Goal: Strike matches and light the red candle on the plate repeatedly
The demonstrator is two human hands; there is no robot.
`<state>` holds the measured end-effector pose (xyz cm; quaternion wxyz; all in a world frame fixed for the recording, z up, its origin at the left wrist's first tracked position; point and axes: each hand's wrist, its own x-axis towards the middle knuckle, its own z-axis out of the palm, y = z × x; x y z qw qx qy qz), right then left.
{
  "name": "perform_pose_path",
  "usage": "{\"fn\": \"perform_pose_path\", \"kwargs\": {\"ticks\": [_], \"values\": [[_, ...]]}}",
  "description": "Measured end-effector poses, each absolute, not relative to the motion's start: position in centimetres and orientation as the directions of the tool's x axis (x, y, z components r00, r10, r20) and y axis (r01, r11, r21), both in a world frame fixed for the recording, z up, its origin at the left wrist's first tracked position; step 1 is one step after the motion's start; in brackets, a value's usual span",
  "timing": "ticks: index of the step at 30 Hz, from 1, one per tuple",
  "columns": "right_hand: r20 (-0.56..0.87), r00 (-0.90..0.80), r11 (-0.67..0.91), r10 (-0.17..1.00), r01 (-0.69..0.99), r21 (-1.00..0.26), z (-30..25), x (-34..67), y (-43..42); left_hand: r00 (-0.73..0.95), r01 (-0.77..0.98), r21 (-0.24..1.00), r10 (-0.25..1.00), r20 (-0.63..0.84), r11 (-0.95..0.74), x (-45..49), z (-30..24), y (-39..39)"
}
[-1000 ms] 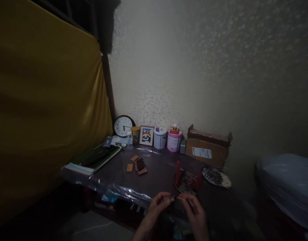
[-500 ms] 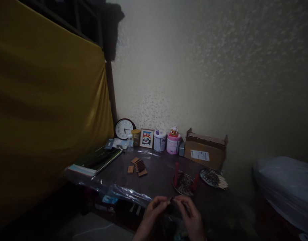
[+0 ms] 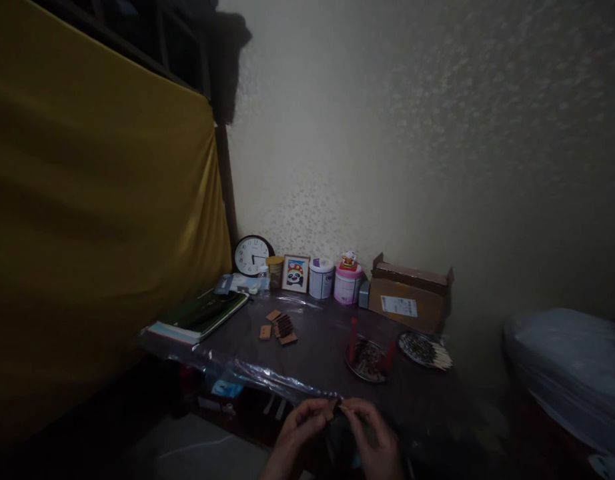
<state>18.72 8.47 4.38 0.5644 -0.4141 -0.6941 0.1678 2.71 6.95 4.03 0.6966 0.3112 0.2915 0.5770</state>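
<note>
"Where's the small brown piece (image 3: 331, 409)?"
"Pinched in the left hand (image 3: 298, 430), by the near edge of the table (image 3: 315, 343)."
"And the right hand (image 3: 379, 437)?"
"Fingertips just beside the piece; whether they grip anything, I can't tell."
"What's changed?"
"Both hands are farther from the plate (image 3: 371, 381); the piece is still being worked."

I see a small brown piece (image 3: 331, 408) tilted in the left hand (image 3: 301, 428), a thin, dim stick (image 3: 343, 407) in the right hand (image 3: 370, 430).
</note>
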Motion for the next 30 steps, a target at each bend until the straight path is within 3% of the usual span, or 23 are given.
{"fn": "perform_pose_path", "kwargs": {"ticks": [11,30], "values": [[0.621,0.026,0.566,0.783,0.382,-0.731,4.4,18.8,7.6,0.131,-0.559,0.821,0.99,-0.047,0.113,2.7,3.0,6.6],[0.649,0.025,0.582,0.76,0.417,-0.698,5.8,18.1,6.9,0.09,-0.624,0.779,0.996,0.0,0.056,3.2,4.6,6.1]]}}
